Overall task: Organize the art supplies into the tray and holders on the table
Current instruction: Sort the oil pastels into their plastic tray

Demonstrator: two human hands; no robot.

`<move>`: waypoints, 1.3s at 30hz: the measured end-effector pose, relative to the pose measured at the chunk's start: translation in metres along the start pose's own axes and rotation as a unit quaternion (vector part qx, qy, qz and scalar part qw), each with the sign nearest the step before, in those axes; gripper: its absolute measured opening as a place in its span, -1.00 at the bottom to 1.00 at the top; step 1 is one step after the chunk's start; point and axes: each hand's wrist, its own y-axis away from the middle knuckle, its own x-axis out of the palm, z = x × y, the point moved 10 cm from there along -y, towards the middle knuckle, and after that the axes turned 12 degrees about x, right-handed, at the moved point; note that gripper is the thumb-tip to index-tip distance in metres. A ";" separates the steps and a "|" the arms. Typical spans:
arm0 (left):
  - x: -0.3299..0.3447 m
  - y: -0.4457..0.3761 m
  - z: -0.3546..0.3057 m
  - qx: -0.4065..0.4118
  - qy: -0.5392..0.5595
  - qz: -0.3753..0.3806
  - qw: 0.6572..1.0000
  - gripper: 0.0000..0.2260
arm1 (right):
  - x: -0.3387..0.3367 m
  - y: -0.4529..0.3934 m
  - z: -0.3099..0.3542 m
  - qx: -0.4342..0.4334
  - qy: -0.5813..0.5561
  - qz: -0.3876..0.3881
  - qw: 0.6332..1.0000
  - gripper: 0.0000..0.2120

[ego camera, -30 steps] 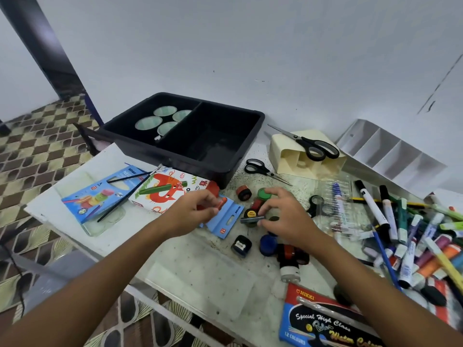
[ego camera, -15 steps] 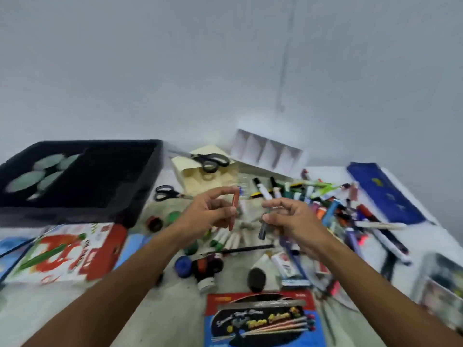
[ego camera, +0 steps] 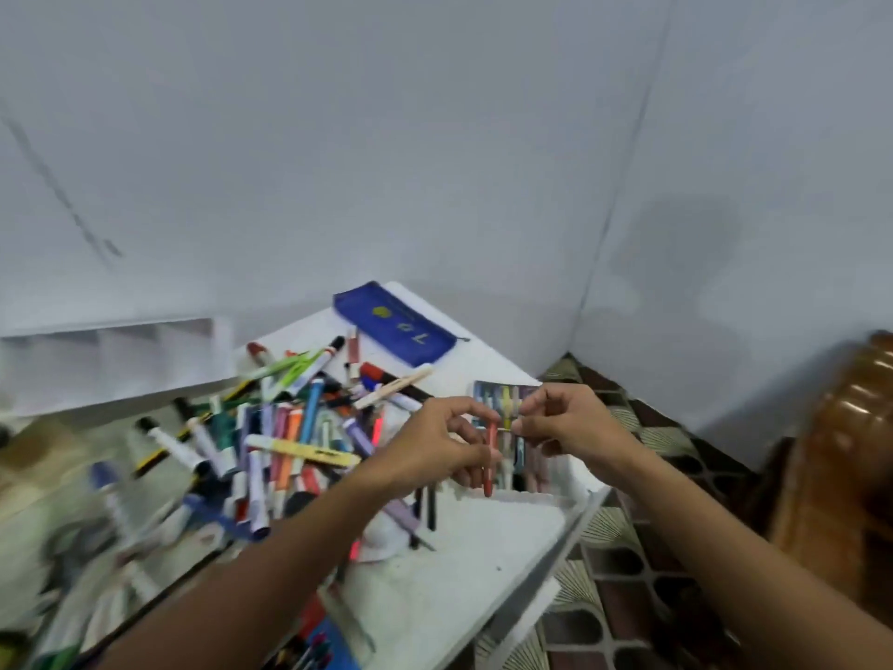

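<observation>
Art supplies [ego camera: 270, 442] lie heaped on the white table [ego camera: 464, 563], left of both hands: markers and pens in green, teal, orange, pink and purple, crossed over one another, with a pale yellow marker [ego camera: 302, 451] on top whose dark print is too blurred to read. At the far corner of the table lies a blue zip pouch [ego camera: 394, 323] bearing a yellow round mark and pale characters that cannot be made out. Against the wall on the left stands a white divided holder [ego camera: 113, 362], its compartments facing the camera. The left hand [ego camera: 432, 449] has its fingers curled and pinches a red crayon [ego camera: 490, 459], held nearly upright above the table's right edge. The right hand [ego camera: 570, 420] is just beside it, fingertips pinched on something small; motion blur hides exactly what. Behind both hands lies a clear pack of coloured crayons [ego camera: 507, 401], showing blue, yellow and pink sticks. At the bottom edge a blue box [ego camera: 333, 645] shows only part of itself, with no readable writing. Right of the table are a patterned floor [ego camera: 623, 573] and brown wooden furniture [ego camera: 841, 476].
</observation>
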 end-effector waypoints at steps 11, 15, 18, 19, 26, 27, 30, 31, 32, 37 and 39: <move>0.058 -0.053 0.015 -0.028 -0.121 0.012 0.992 -0.62 | -0.060 -0.010 -0.037 0.034 0.043 -0.059 0.997 -0.88; 0.064 -0.056 0.019 -0.037 -0.143 0.016 0.989 -0.57 | -0.053 -0.017 -0.035 0.020 0.064 -0.055 0.996 -0.90; 0.064 -0.057 0.022 -0.036 -0.176 0.019 0.984 -0.57 | -0.051 -0.020 -0.039 0.018 0.078 -0.056 0.995 -0.89; 0.064 -0.057 0.021 -0.030 -0.198 0.020 0.980 -0.56 | -0.051 -0.020 -0.040 0.018 0.082 -0.056 0.995 -0.88; 0.072 -0.053 -0.005 0.159 -0.378 0.094 0.907 -0.58 | -0.050 -0.018 -0.045 0.013 0.103 -0.050 0.993 -0.89; 0.075 -0.049 -0.004 0.182 -0.397 0.117 0.892 -0.57 | -0.051 -0.017 -0.048 0.020 0.100 -0.045 0.994 -0.89; 0.082 -0.035 -0.001 0.245 -0.455 0.156 0.842 -0.54 | -0.052 -0.013 -0.056 0.051 0.068 -0.029 0.996 -0.81; 0.084 -0.029 -0.002 0.267 -0.469 0.160 0.826 -0.55 | -0.052 -0.012 -0.058 0.059 0.058 -0.024 0.996 -0.79; 0.087 -0.025 -0.004 0.291 -0.482 0.161 0.811 -0.55 | -0.052 -0.012 -0.060 0.066 0.050 -0.020 0.996 -0.77; 0.092 -0.015 -0.011 0.364 -0.525 0.155 0.753 -0.61 | -0.050 -0.011 -0.067 0.109 0.026 -0.005 0.994 -0.75; 0.093 -0.014 -0.010 0.375 -0.538 0.154 0.739 -0.64 | -0.050 -0.012 -0.068 0.121 0.028 0.004 0.992 -0.76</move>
